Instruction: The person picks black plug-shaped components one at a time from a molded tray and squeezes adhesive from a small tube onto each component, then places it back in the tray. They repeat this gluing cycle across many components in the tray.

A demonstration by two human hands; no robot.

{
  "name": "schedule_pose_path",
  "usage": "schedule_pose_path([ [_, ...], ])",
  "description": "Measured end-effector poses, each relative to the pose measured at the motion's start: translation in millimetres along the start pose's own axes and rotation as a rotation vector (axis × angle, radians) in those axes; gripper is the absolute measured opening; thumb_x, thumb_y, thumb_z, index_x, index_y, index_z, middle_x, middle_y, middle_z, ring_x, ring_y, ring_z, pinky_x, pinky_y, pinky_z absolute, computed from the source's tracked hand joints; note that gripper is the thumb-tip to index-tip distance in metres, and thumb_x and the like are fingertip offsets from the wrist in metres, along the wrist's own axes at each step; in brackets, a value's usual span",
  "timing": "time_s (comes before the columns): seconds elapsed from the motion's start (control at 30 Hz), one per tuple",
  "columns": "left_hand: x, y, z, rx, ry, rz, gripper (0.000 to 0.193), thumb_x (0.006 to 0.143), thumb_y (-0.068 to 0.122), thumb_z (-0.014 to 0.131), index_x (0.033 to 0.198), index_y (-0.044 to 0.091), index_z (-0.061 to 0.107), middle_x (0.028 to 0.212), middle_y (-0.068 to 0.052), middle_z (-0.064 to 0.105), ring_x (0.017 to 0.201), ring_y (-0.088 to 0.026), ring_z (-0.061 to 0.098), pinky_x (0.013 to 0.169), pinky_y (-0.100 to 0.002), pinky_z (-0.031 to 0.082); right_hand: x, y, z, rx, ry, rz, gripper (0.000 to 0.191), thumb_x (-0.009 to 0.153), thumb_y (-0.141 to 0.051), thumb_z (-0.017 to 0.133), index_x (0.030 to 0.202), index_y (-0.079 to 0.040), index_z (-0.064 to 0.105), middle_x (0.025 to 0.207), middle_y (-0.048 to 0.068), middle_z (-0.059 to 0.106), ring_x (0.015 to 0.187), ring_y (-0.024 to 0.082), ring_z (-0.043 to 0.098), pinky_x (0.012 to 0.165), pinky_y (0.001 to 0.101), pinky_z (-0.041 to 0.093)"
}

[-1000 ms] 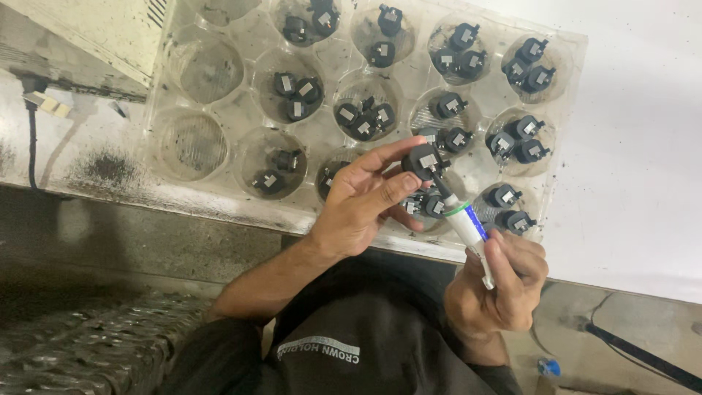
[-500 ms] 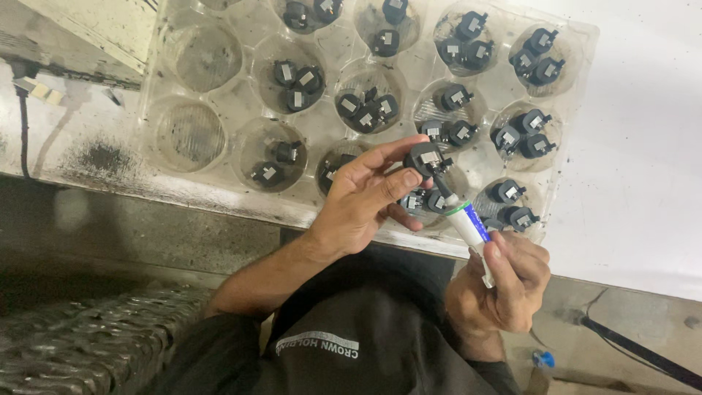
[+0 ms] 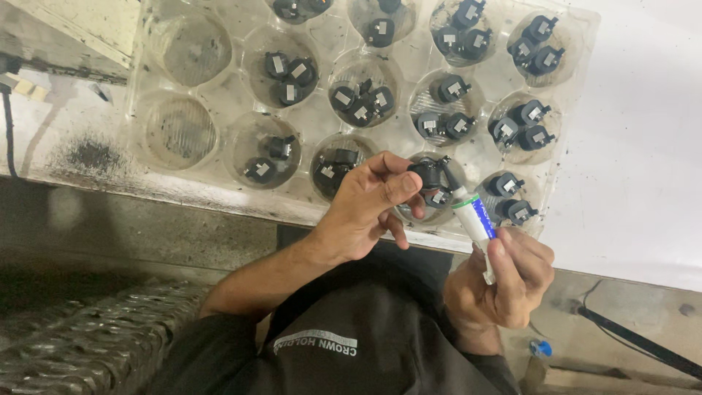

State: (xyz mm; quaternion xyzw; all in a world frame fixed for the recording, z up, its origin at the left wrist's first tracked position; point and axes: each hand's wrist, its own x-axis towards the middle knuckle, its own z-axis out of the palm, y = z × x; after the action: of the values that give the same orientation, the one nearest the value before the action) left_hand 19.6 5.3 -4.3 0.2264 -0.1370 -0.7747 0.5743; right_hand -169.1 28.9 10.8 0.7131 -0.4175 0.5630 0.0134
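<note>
Just right of centre, I see the left hand (image 3: 365, 212) pinching a small black part (image 3: 426, 174) between thumb and fingers, held over the lower edge of the clear plastic tray (image 3: 314, 124). Lower right, the right hand (image 3: 504, 281) is closed around a small white tube (image 3: 474, 219) with a green band and blue label, its dark nozzle touching the black part. Across the upper frame, the tray's round cups hold more black parts (image 3: 362, 102) with pale square labels; the two cups at upper left sit bare. Tray rests on a white table (image 3: 643, 146), smudged black at left. Lower left, a grey ribbed mat (image 3: 80, 336); lower right, a black cable (image 3: 636, 340) and a blue cap (image 3: 540, 348) on the floor.
</note>
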Motion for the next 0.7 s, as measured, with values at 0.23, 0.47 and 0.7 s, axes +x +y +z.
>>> schedule_pose_path([
  [0.23, 0, 2, 1, 0.008, 0.020, -0.001, 0.018, 0.101, 0.018, 0.073, 0.109, 0.008, 0.060, 0.101, -0.012, 0.071, 0.085, -0.016, 0.070, 0.049, -0.028, 0.061, 1, -3, -6, -0.012, -0.077, 0.030, 0.044, 0.088, 0.022, 0.067, 0.123, -0.005, 0.066, 0.117, 0.014, 0.061, 0.101, 0.031, 0.065, 0.086, 0.0378, 0.058],
  [0.47, 0, 16, 5, -0.026, -0.015, -0.033, 0.023, 0.102, 0.021, 0.073, 0.107, 0.002, 0.060, 0.104, -0.014, 0.072, 0.077, -0.013, 0.067, 0.045, -0.025, 0.057, -4, -2, -11, -0.037, -0.136, 0.052, 0.041, 0.090, 0.020, 0.072, 0.121, -0.005, 0.068, 0.117, 0.013, 0.063, 0.101, 0.031, 0.067, 0.085, 0.0365, 0.057],
  [0.7, 81, 115, -43, 1.485, 0.061, 0.596, 0.031, 0.091, 0.024, 0.078, 0.115, 0.009, 0.065, 0.100, -0.007, 0.073, 0.078, -0.018, 0.064, 0.057, -0.033, 0.052, -15, 25, -6, 0.204, -0.006, 0.395, 0.020, 0.106, 0.011, 0.075, 0.124, 0.002, 0.073, 0.113, 0.012, 0.061, 0.100, 0.023, 0.060, 0.082, 0.0315, 0.048],
])
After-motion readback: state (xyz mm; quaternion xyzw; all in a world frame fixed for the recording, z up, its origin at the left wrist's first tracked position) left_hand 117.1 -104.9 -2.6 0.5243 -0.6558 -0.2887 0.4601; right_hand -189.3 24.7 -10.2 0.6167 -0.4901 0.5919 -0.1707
